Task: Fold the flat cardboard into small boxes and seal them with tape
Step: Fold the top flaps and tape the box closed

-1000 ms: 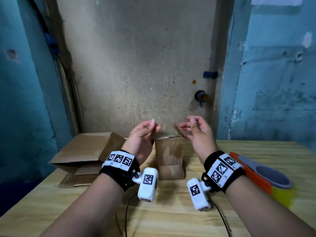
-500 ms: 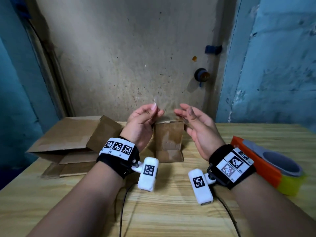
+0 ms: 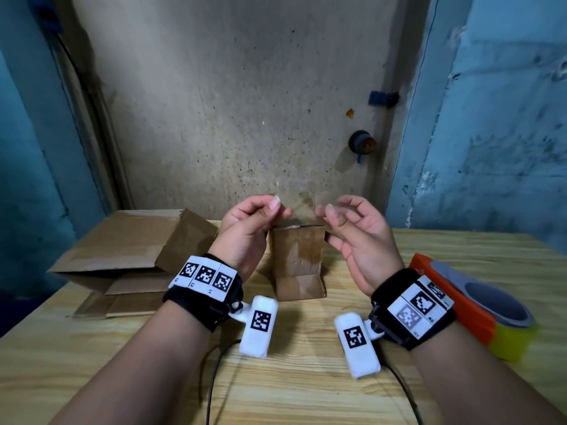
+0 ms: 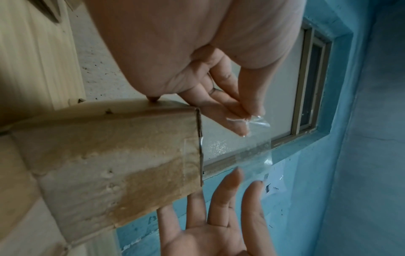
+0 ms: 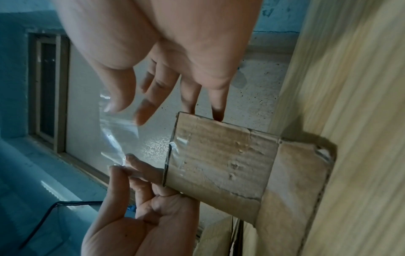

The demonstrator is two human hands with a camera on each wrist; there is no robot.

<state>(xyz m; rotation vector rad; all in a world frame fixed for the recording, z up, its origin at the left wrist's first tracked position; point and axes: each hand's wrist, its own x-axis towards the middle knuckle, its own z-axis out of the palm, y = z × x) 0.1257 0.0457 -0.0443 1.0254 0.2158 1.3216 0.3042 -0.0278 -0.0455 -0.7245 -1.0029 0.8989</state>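
Note:
A small brown cardboard box [image 3: 299, 262] stands upright on the wooden table [image 3: 306, 378], between my two hands. A strip of clear tape [image 4: 241, 147] rises from its top edge, one end stuck on the box side. My left hand [image 3: 277, 208] pinches the tape's free corner between thumb and fingers [image 4: 238, 112]. My right hand [image 3: 326, 210] hovers at the tape's other side with fingers nearly straight. Its index fingertip [image 4: 236, 173] is at the tape's edge, and its little finger [image 5: 217, 114] touches the box [image 5: 219, 155] at its top edge. The tape [image 5: 122, 131] looks wrinkled.
A larger opened cardboard box [image 3: 132, 253] lies on flat cardboard [image 3: 129, 302] at the left. A tape roll in an orange dispenser [image 3: 491, 314] sits at the right edge. Two black cables [image 3: 214, 378] run over the near table. A stained wall stands close behind.
My right hand has let go of its pinch on the tape and its fingers have spread. My left hand keeps its pinch. Both hands sit lower, at the box top.

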